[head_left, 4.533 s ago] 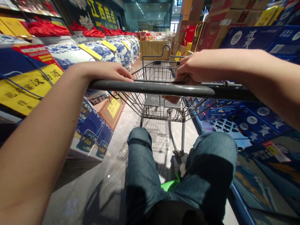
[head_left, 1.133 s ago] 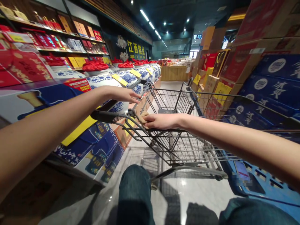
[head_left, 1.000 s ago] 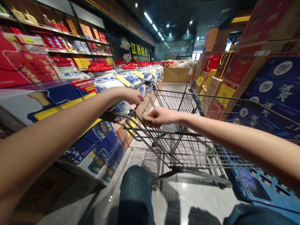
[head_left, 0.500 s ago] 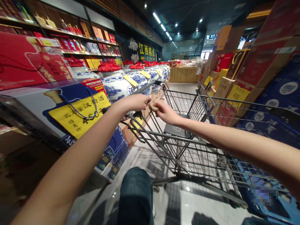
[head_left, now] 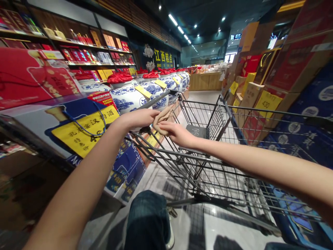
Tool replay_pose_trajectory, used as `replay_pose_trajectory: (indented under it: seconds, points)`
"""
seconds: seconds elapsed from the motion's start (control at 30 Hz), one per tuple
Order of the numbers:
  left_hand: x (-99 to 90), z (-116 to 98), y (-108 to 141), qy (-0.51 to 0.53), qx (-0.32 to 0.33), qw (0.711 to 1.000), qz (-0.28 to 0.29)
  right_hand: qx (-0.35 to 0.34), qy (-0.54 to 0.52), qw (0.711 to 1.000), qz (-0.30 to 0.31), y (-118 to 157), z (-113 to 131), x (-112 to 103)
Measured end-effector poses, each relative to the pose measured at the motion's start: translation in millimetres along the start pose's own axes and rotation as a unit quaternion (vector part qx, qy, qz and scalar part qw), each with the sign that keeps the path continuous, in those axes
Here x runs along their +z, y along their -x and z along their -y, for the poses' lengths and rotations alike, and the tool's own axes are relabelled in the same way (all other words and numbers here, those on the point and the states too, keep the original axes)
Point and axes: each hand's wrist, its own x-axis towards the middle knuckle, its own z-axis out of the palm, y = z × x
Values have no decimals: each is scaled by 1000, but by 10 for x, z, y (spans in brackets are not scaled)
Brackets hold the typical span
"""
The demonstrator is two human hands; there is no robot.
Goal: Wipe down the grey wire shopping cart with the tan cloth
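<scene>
A folded tan cloth (head_left: pixel 161 119) is bunched between my hands, beside the handle side of a black wire shopping cart (head_left: pixel 166 152). My right hand (head_left: pixel 179 133) is closed on the cloth, thumb and fingers pinching its lower right part. From the left, my left hand (head_left: pixel 143 118) reaches over the cart's handle bar (head_left: pixel 158 99), its fingertips closed at the cloth's left edge. Part of its grip is hidden behind the hand. Inside the cart, a dark flap with a pale round mark (head_left: pixel 196 131) shows beyond my right hand.
Blue-and-white jars with red cloth tops (head_left: pixel 130 97) line the left side. Nearer stands a gift box with a yellow price sign (head_left: pixel 85 132). Stacked cartons (head_left: pixel 275 121) rise on the right. A blue cart or bin (head_left: pixel 299 222) is at lower right. My knee (head_left: pixel 147 218) is below.
Both hands and the cloth have shifted left and slightly down along the handle side of the cart. More of the cloth shows now. The view has moved slightly.
</scene>
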Motion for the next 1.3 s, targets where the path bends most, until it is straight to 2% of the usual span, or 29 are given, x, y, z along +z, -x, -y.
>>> replay_pose_trajectory:
  seconds: [0.07,0.13,0.27,0.33,0.47,0.6,0.67,0.77,0.83,0.9,0.97,1.07,1.2,1.3]
  points:
    - [1,10,19,11,11,1000,7,-48,-8,998,34,9,44,-11]
    - [6,20,18,19,21,1000,5,-57,-3,998,40,-22,-9,-66]
    - [16,60,-50,6,11,1000,-7,37,17,999,-15,-111,-195,-142]
    - [17,81,-74,11,12,1000,-5,42,19,999,-12,-96,-175,-106]
    - [16,58,-12,27,19,999,9,-57,36,997,35,65,61,-11]
    - [14,-37,90,4,11,1000,5,-129,61,987,72,165,140,-122]
    - [7,-79,103,-13,10,1000,4,-113,65,988,78,112,88,-199]
    - [-6,-136,104,-41,7,999,3,-38,46,997,42,-37,14,-181]
    - [-4,-186,134,-69,-9,998,-6,-7,16,1000,9,-104,1,-81]
    - [19,-253,210,-100,-44,994,-29,-7,-12,1000,-17,-111,3,29]
    - [67,-333,323,-131,-109,983,-75,-20,-32,999,-33,-68,-5,92]
    - [159,-450,497,-147,-206,955,-152,-30,-47,998,-26,10,-42,56]
    - [241,-551,631,-129,-227,951,-164,-12,-49,999,-19,34,-41,-43]
    - [308,-589,690,-139,-237,947,-166,0,-29,999,-32,77,58,5]
